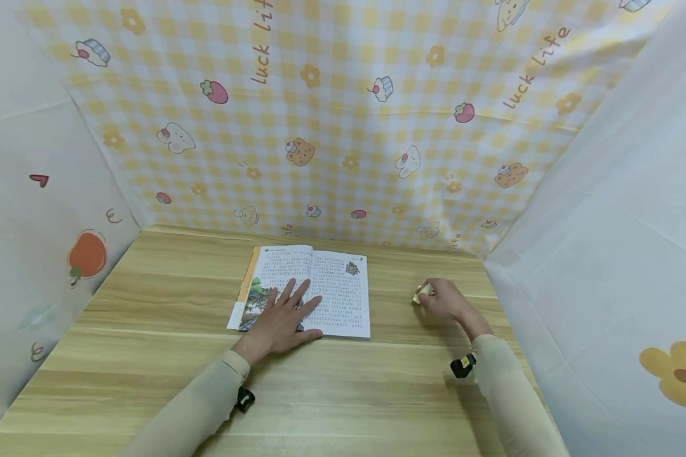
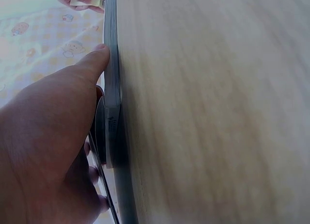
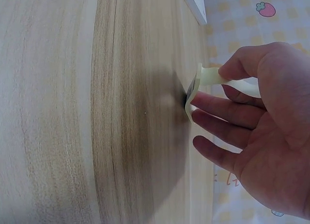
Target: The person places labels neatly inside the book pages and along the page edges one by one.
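Observation:
An open book [image 1: 343, 311] lies on the wooden table, printed text on both pages and a coloured picture at the lower left. My left hand [image 1: 280, 322] rests spread over its middle and left page. In the left wrist view, the thumb lies along the book's edge [image 2: 112, 54]. To the right of the book, my right hand [image 1: 448, 301] pinches a small pale yellow piece [image 3: 209, 76] between thumb and fingers. The piece has a flat plate at one end and a stem-like part; its exact kind is unclear. Its plate is close to the tabletop; whether they touch I cannot tell.
The wooden table [image 1: 331, 400] reaches back to a yellow checked cloth [image 1: 349, 127] with cartoon prints. White cloth walls stand on the left [image 1: 46, 254] and right [image 1: 606, 266]. Black straps with small devices sit on both wrists.

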Motion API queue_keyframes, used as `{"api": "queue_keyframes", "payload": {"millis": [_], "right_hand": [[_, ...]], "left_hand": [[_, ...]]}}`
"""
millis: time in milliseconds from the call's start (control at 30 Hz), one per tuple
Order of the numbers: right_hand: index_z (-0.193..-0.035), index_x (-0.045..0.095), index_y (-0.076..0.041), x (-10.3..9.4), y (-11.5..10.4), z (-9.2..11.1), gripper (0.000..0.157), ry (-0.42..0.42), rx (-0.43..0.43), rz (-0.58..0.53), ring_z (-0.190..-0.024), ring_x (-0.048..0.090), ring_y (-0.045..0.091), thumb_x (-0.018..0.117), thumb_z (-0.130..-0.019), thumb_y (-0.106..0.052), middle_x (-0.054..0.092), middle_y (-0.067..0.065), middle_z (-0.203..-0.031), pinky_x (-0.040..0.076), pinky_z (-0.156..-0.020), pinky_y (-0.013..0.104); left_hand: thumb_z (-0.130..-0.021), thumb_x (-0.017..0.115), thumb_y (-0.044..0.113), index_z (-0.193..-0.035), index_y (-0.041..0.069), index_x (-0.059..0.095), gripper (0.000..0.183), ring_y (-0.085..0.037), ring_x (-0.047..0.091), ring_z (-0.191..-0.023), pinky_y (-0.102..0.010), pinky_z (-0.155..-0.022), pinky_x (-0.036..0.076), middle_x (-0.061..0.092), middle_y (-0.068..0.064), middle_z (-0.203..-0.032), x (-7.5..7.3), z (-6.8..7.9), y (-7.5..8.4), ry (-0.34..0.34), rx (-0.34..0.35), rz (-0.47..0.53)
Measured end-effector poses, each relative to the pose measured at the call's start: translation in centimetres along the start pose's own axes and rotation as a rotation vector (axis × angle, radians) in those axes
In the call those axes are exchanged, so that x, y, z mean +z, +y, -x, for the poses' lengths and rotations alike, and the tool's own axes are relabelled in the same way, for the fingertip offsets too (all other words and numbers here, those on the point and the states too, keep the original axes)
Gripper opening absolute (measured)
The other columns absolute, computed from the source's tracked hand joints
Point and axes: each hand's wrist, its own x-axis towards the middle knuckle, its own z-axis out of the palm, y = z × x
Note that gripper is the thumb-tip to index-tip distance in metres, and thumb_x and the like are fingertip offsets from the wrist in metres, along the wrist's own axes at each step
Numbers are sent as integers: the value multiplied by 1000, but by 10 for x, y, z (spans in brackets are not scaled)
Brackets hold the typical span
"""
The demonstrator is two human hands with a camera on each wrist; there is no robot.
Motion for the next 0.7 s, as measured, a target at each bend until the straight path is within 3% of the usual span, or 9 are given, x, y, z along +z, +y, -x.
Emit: {"api": "queue_keyframes", "payload": {"millis": [433, 500, 700], "right_hand": [[-118, 80, 0, -3, 0, 0, 27, -16, -16, -18, -67, 53, 15, 63, -107, -18, 80, 11, -97, 48, -67, 32], [-117, 81, -5, -2, 12, -4, 29, -11, -78, -51, -68, 52, 13, 63, -108, -26, 81, 8, -98, 47, -67, 30], [-115, 80, -6, -3, 14, -3, 32, -16, -79, -67, -70, 54, 13, 62, -106, -30, 80, 9, -98, 46, -66, 29]], "left_hand": [[-109, 63, 67, -176, 23, 43, 83, -51, 11, -177, -82, -137, 13, 17, -16, -191, 0, 0, 0, -14, -5, -2], [-109, 63, 66, -176, 23, 43, 82, -50, 12, -177, -82, -137, 14, 17, -16, -191, -1, 0, 1, -15, -7, -5], [-109, 62, 67, -176, 24, 43, 82, -50, 11, -178, -81, -137, 13, 17, -16, -191, -1, 0, 1, -18, -8, -6]]}}
